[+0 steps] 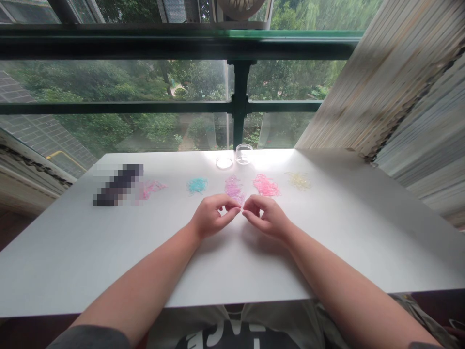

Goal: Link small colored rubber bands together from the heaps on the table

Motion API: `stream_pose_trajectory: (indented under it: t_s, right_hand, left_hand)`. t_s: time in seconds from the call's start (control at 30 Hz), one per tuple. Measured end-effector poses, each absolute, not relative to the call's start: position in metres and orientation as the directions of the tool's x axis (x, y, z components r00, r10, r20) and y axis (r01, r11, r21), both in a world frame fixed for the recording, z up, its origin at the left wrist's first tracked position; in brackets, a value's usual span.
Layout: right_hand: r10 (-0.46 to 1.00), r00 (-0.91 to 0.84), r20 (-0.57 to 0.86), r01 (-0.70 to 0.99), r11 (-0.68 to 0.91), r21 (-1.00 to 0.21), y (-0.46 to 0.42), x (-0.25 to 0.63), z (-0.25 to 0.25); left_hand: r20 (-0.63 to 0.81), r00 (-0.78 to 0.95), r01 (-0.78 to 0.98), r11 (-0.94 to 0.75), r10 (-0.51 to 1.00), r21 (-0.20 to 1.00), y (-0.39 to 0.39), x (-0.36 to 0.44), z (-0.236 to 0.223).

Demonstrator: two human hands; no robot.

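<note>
My left hand (218, 213) is closed in a pinch over the middle of the table, thumb and index fingertip together. Facing it, my right hand (267, 213) pinches the same way, and the fingertips of both hands almost meet. Whatever lies between them is too small to make out. Just beyond the fingertips is a loose purple pile (233, 186) of small thin strands or loops, partly hidden by my left hand. A bright pink pile (266, 185) lies behind my right hand. Left of the purple one sits a turquoise pile (197, 185).
A pale yellow pile (299, 180) lies to the right, another pink pile (154, 188) to the left beside a dark blurred-out object (118, 185). A clear round container (244, 154) and a shallow clear lid (224, 162) stand at the white table's (232, 271) window edge. Curtains (345, 82) hang right.
</note>
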State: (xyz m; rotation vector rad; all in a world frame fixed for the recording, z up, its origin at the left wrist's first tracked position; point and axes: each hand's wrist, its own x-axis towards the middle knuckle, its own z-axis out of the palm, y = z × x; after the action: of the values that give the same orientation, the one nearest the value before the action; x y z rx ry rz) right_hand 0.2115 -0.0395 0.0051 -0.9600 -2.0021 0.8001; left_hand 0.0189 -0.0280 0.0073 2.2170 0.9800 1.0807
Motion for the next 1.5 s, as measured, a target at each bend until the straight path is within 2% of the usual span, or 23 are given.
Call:
stream_pose_trajectory:
  t_s: [0.27, 0.5, 0.83, 1.5]
  right_hand:
    - [0.813, -0.428, 0.395, 0.330, 0.548, -0.769, -0.0378, 0.2095, 0.0025]
    - [0.779, -0.424, 0.461, 0.371, 0.614, -0.697, -0.0380, 0.2111, 0.0018]
    - [0.767, -0.410, 0.494, 0.328, 0.629, -0.705, -0.0394, 0.2094, 0.0027]
    - [0.776, -0.393, 0.494, 0.351, 0.623, -0.699, -0.0366, 0.2136, 0.0052]
  left_hand:
    - [0.443, 0.432, 0.380, -0.604, 0.786, 0.701, -0.0299, 0.0212, 0.0048]
    - [0.428, 0.399, 0.388, -0.572, 0.811, 0.722, -0.0300, 0.0210, 0.0037]
    - [0.407, 0.405, 0.391, -0.558, 0.819, 0.732, -0.0310, 0.0220, 0.0046]
    - [0.407, 0.401, 0.402, -0.557, 0.821, 0.727, -0.0288, 0.0194, 0.0061]
